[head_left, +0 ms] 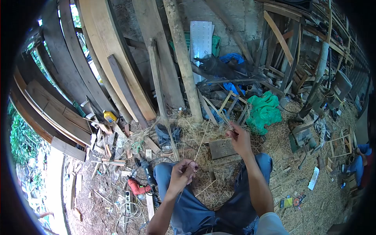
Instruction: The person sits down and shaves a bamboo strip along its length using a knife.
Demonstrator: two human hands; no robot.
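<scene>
My left hand (184, 173) is closed in a pinch above my left knee. Between its fingers is a thin pale strip (202, 141), seemingly bamboo or straw, slanting up and to the right. My right hand (239, 138), raised above the right knee, has its fingers pressed together on another slender pale strip (217, 112) that runs up and to the left. The two hands are apart. Between my knees, a dark wooden block (222, 149) lies on ground littered with straw and shavings.
A red and black power tool (138, 187) and a power strip (128, 201) with cable lie at left. Tall planks (113, 58) lean on the wall. A green sheet (264, 113) is heaped right of centre. Another person (357, 162) sits at the far right.
</scene>
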